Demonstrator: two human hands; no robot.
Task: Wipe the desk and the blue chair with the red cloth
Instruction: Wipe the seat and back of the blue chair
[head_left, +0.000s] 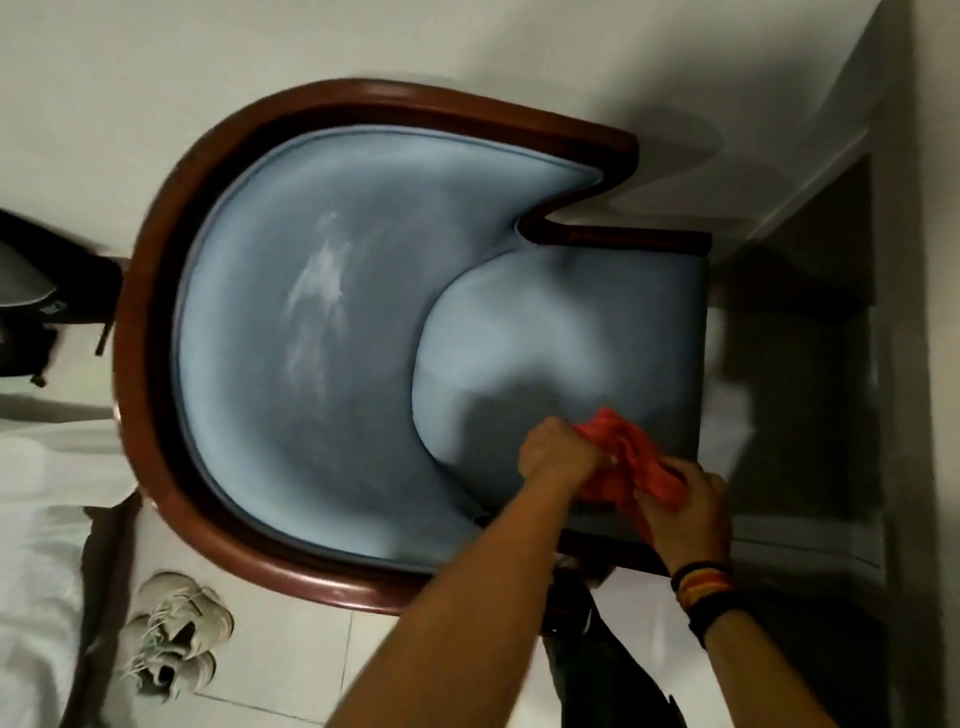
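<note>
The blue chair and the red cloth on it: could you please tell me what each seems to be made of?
The blue upholstered chair looks covered in matte, suede-like fabric, going by pale rub marks on its backrest. Its curved reddish-brown rim appears to be glossy varnished wood, since it catches highlights. The red crumpled cloth, bunched between left hand and right hand, seems soft woven or terry textile.

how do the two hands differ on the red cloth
The left hand is a closed fist on the red cloth, pressing it on the blue chair seat; the right hand pinches the cloth's trailing end. Only the right wrist wears striped bands. Both grip the cloth.
</note>
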